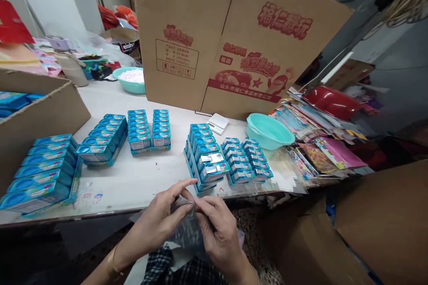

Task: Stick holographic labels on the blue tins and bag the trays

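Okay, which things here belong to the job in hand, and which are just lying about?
Likely part of the job:
thin plastic, held by the left hand and right hand
blue packs, the nearest just beyond the hands

Apparently just lying about:
purple-lidded bottle
stacked papers, at the right
orange-red bags, at the back

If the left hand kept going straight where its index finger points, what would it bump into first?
Probably the nearest group of blue boxes, whose near end looks just beyond the left hand, though depth is unclear.
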The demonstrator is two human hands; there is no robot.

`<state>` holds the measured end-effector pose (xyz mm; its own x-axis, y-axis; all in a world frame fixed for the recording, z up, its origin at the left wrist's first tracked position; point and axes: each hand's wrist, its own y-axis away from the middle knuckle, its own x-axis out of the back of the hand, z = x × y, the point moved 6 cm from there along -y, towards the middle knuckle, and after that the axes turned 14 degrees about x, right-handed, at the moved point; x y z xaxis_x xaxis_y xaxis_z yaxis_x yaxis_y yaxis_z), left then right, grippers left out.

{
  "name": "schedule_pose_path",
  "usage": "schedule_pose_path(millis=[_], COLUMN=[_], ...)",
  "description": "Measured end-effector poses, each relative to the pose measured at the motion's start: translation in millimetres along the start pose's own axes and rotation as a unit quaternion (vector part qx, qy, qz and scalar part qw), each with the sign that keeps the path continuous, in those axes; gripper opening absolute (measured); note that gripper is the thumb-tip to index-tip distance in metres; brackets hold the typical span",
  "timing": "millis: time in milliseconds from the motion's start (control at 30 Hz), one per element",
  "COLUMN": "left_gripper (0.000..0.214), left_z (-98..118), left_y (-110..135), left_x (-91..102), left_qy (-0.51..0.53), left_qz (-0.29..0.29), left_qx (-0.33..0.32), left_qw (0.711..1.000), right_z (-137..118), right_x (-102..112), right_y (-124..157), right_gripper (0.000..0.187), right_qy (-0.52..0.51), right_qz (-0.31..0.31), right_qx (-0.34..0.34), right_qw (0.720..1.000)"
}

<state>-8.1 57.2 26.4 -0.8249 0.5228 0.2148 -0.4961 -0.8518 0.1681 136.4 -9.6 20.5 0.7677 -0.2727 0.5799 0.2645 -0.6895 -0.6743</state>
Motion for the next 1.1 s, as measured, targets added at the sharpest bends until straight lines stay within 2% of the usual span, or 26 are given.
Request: schedule_pose_path(millis=[200,300,400,667,800,933,1000,1100], left_gripper=[0.052,0.053,0.055,0.055,0.05,0.039,0.042,0.071], left_z=[-1,0,0,2,-9,-33,-40,-31], left_y=[-5,-10,-16,-26,-38,-54,-59,-61], left_x=[-11.4,-10.3,-8.1,-2.6,10.6,31.4,38.0,35.2], left_qy=[0.033,0.032,0.024,0.024,-0.013,-0.058,-0.045,0.017], left_qz=[0.087,0.117,0.13,0.145,0.163,0.155,0.123,0.026], left_qx=[0.02,0.036,0.048,0.048,0.046,0.048,0.05,0.016], left_qw=[0.995,0.992,0.99,0.988,0.985,0.985,0.99,0.999], right_z=[-4,-3,-1,10,16,28,36,49], right_x=[0,-2,-2,-10,-3,21,33,41], right_y=[-1,0,-5,-26,-37,-55,-68,-87], right_gripper=[0.056,0.059,0.053,0.016,0.017,0.021,0.022,0.022], right_qy=[0.122,0.135,0.135,0.082,0.01,-0.078,-0.09,-0.097], right_qz=[0.028,0.024,0.018,0.04,0.03,0.039,0.05,0.058], right_qx=[0.065,0.087,0.092,0.002,-0.077,-0.186,-0.218,-0.233], right_qw=[0.99,0.987,0.986,0.996,0.997,0.979,0.97,0.966])
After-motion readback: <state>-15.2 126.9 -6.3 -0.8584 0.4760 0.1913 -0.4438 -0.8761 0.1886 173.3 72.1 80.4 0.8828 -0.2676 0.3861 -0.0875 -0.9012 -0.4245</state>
